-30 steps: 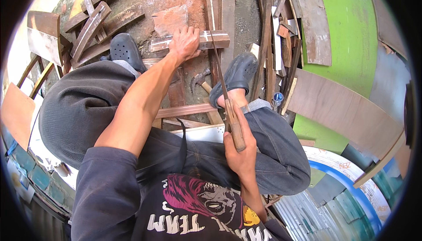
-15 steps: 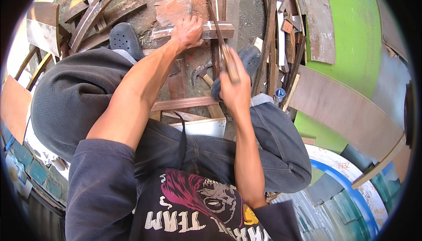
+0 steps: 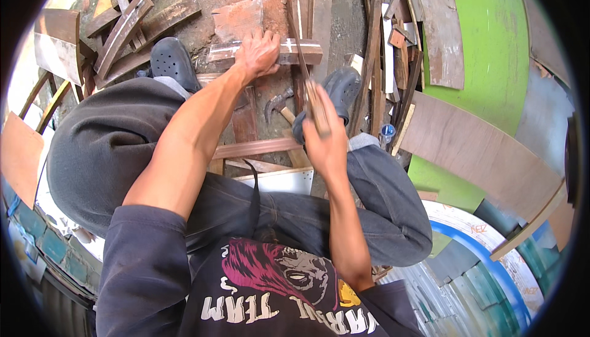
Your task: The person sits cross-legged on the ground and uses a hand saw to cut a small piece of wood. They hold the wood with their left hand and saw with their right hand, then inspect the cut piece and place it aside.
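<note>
- The left forearm is extended diagonally from the lower left of the frame to the upper centre, with the sleeve ending above the elbow.
- The left hand (image 3: pixel 258 53) is laid knuckles up over a wooden block (image 3: pixel 287 54); its fingers are curled over the far edge and the block is clasped beneath the palm.
- The block is located at the upper centre of the frame, lying crosswise; white streaks are noted on its upper surface.
- The right forearm is raised steeply from the lower right of centre, leaned slightly leftward.
- The right hand (image 3: pixel 327 143) is wrapped around the wooden handle of a handsaw (image 3: pixel 317 111) at mid-frame; its fingers are closed, though their detail is blurred.
- The saw blade is pointed toward the top edge and is passed across the block's right portion, to the right of the left hand; the depth of any cut cannot be determined.
- A hammer (image 3: pixel 287 114) is found on the ground near the centre, left of the right clog (image 3: pixel 342 88).
- Timber offcuts (image 3: pixel 126 32) are piled in the upper left; a green panel (image 3: pixel 488 42) is observed in the upper right.
</note>
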### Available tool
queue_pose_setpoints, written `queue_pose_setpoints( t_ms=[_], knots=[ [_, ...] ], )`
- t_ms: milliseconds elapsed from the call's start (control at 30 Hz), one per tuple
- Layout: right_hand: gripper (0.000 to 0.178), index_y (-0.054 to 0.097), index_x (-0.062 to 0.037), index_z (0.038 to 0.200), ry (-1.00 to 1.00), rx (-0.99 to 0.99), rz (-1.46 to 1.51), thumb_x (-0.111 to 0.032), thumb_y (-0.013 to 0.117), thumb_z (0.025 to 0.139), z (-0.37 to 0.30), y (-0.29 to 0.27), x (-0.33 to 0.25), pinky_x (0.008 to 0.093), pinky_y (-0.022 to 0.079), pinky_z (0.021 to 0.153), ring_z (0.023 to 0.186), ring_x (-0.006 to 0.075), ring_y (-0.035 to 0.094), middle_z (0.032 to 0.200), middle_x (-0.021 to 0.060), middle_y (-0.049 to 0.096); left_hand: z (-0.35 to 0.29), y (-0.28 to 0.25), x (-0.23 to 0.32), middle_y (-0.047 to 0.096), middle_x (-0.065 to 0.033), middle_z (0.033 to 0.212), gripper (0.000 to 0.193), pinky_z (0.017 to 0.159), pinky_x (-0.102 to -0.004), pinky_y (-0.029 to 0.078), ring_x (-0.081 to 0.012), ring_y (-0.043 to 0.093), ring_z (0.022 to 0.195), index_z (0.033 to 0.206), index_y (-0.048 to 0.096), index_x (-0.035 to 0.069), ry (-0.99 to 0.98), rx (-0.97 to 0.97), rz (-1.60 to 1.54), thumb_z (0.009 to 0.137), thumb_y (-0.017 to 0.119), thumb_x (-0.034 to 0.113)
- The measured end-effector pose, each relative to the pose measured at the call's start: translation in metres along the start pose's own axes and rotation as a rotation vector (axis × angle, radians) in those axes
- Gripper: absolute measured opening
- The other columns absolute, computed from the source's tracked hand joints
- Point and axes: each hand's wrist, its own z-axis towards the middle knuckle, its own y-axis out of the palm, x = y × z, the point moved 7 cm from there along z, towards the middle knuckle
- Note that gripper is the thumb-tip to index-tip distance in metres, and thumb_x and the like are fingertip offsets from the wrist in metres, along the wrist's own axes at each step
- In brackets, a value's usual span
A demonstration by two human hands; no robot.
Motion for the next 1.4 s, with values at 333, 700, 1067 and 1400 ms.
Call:
queue_pose_setpoints(
  t_ms=[333,700,1067,1400],
  knots=[
    [0.064,0.042,0.0036,0.149,-0.032,0.058,0.030,0.006,0.055,0.086,0.015,0.006,0.003,0.0378,0.041,0.111,0.135,0.0340,0.053,0.142,0.0259,0.056,0.008,-0.009,0.004,0.064,-0.0176,0.117,0.063,0.091,-0.0503,0.051,-0.0354,0.061,0.114,0.118,0.057,0.000,0.022,-0.050,-0.033,0.076,0.082,0.040],
    [0.063,0.042,0.0059,0.148,-0.029,0.074,0.030,0.004,0.056,0.086,0.006,0.005,0.007,0.0350,0.039,0.113,0.135,0.0317,0.054,0.144,0.0251,0.054,0.011,-0.002,-0.001,0.065,-0.0202,0.116,0.062,0.089,-0.0509,0.051,-0.0362,0.062,0.111,0.118,0.058,-0.003,0.008,-0.091,-0.063,0.078,0.080,0.038],
    [0.064,0.044,0.0017,0.148,-0.058,0.107,0.023,0.004,0.057,0.086,0.006,0.008,0.021,0.0392,0.043,0.108,0.125,0.0320,0.059,0.140,0.0227,0.058,0.011,-0.001,0.004,0.067,-0.0204,0.114,0.060,0.088,-0.0479,0.052,-0.0358,0.065,0.110,0.116,0.059,-0.004,-0.003,-0.095,-0.085,0.075,0.081,0.035],
    [0.061,0.043,0.0051,0.147,-0.069,0.138,0.105,0.001,0.056,0.087,0.020,0.013,0.030,0.0345,0.038,0.113,0.135,0.0305,0.053,0.146,0.0222,0.054,0.026,-0.008,0.003,0.067,-0.0213,0.109,0.059,0.078,-0.0491,0.056,-0.0351,0.067,0.101,0.116,0.057,-0.004,0.044,-0.146,-0.074,0.079,0.074,0.037]
  ],
)
